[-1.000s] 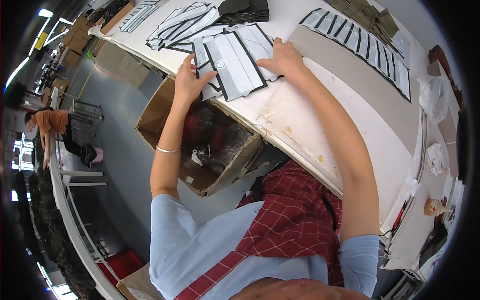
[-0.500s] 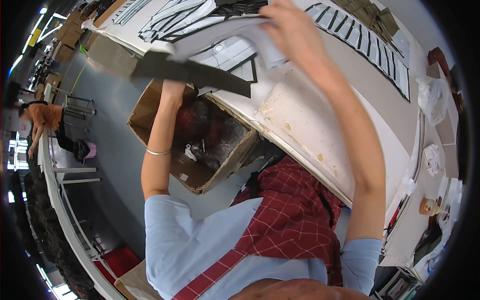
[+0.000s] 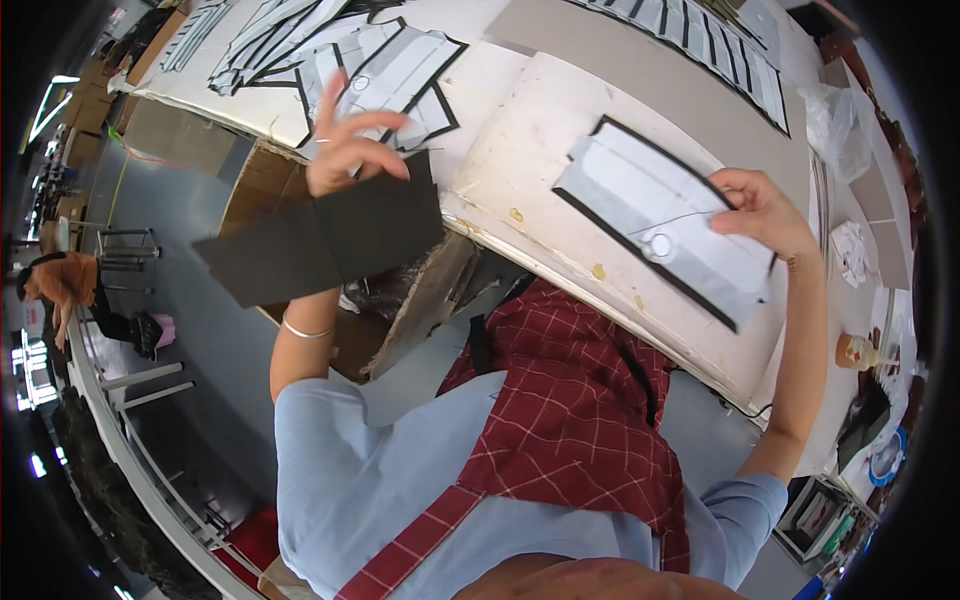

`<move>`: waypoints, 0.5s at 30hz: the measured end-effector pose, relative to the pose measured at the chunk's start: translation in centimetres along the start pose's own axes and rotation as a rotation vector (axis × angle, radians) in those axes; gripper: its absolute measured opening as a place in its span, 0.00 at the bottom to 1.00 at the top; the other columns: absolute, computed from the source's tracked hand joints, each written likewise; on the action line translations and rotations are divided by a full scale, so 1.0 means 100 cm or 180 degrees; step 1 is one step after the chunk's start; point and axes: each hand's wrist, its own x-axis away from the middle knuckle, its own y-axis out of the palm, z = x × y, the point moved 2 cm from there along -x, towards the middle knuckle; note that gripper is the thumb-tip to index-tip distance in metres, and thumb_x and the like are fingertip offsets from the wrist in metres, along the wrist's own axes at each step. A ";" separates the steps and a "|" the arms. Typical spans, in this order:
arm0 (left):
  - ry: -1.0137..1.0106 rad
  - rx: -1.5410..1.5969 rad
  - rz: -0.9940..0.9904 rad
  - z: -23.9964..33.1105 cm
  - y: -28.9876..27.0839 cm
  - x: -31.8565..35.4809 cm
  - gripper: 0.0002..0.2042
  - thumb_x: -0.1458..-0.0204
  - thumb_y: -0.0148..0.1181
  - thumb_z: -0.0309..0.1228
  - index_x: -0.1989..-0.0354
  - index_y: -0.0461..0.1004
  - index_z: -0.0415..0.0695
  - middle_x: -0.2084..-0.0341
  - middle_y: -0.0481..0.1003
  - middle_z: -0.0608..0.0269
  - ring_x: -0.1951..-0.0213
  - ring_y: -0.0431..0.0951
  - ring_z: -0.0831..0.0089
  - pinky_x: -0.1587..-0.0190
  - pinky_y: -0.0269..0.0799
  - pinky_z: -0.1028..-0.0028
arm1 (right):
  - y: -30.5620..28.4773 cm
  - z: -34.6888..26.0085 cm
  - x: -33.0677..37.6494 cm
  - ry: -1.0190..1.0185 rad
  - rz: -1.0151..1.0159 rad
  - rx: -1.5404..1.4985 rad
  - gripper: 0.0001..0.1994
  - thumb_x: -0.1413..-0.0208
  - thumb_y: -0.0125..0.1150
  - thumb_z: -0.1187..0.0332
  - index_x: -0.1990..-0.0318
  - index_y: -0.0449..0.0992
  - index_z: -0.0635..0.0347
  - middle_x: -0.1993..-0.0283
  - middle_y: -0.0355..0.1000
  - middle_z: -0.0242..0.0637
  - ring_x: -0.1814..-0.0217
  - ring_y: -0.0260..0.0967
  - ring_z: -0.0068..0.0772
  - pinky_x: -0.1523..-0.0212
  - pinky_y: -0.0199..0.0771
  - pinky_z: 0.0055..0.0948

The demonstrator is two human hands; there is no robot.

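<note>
The left hand (image 3: 350, 150) pinches a flat black fabric piece (image 3: 325, 240), its other fingers splayed. The right hand (image 3: 765, 210) grips a white, black-edged pattern piece (image 3: 665, 230) at its edge.

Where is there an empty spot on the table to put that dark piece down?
Bare table lies between the left hand with the dark piece and the white black-edged panel under the right hand. The far-left corner is crowded with stacked cut panels.

Black sheet (image 3: 325, 240) & pattern (image 3: 665, 230) now separated.
</note>
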 end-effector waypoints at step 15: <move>-0.0535 0.1502 0.0515 0.062 0.008 -0.012 0.13 0.54 0.63 0.27 0.85 0.65 0.48 0.87 0.66 0.71 0.81 0.66 0.75 0.48 0.66 0.60 | 0.053 -0.045 -0.052 -0.1603 0.0347 0.1950 0.15 0.53 0.68 0.73 0.55 0.77 0.59 0.65 0.71 0.31 0.66 0.66 0.24 0.64 0.67 0.26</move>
